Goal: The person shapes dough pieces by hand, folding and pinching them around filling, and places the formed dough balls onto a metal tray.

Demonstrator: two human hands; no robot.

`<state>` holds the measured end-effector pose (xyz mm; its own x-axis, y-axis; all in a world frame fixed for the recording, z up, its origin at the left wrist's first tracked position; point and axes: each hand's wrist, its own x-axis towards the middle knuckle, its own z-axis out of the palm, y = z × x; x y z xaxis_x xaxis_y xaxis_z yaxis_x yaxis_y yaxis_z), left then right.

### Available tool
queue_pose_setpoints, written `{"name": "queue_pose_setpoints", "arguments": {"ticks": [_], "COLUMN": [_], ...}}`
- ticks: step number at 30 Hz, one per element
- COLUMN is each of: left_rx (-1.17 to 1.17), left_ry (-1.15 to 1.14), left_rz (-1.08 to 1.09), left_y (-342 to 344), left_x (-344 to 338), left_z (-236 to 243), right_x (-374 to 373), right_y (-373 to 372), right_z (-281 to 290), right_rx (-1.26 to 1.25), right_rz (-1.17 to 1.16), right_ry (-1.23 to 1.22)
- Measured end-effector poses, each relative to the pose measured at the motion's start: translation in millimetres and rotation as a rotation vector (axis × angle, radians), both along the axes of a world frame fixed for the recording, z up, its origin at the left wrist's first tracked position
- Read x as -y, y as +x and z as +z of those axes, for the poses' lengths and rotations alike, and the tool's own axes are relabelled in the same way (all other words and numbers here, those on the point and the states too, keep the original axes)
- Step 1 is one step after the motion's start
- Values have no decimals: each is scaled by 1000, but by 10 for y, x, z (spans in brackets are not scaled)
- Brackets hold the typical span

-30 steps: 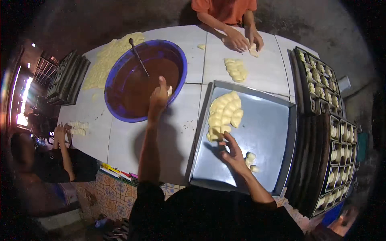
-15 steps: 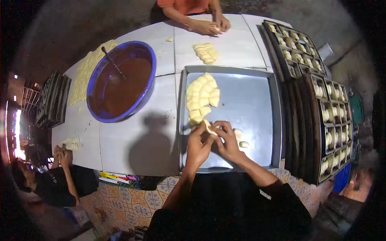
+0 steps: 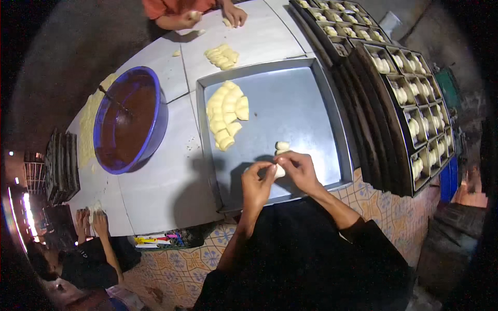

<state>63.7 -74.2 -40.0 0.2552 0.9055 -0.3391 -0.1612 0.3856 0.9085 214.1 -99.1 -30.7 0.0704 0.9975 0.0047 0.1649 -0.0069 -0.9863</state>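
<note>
Over the near part of a shallow metal tray (image 3: pixel 277 199), my two hands pinch one small lump of pale dough (image 3: pixel 280 171) between them. The fingers of my left hand (image 3: pixel 255 186) are closed at its left side. My right hand (image 3: pixel 302 173) grips it from the right, thumb and fingers curled in. Just beyond my right fingers lies a small dough roll (image 3: pixel 282 145), with more pale dough partly hidden behind the hand. A cluster of cut dough pieces (image 3: pixel 225 106), pressed together, lies at the tray's left side.
Left of the tray stands a blue basin (image 3: pixel 162 124) of brown filling with a long-handled utensil (image 3: pixel 114 98). Dark moulds (image 3: pixel 410 116) holding dough are stacked at the right. More dough (image 3: pixel 222 56) lies beyond the tray. Two co-workers' hands work at the far side and lower left.
The flat dough strip in my fingers is now a compact, rounded lump. My view has turned, so the table appears tilted and shifted left. The far co-worker's hands have moved apart.
</note>
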Motion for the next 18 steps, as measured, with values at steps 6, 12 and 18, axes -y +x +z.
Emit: {"name": "queue_pose_setpoints", "arguments": {"ticks": [6, 12, 18], "left_rx": [263, 207, 90], "left_ry": [188, 295, 242], "left_rz": [-301, -75, 62], "left_y": [73, 61, -394], "left_x": [128, -11, -231], "left_z": [54, 43, -139], "right_x": [169, -30, -106], "right_y": [422, 657, 737], "right_z": [-130, -364, -777], "right_rx": [-731, 124, 307], "right_rz": [426, -29, -163], "right_ry": [-748, -203, -132]}}
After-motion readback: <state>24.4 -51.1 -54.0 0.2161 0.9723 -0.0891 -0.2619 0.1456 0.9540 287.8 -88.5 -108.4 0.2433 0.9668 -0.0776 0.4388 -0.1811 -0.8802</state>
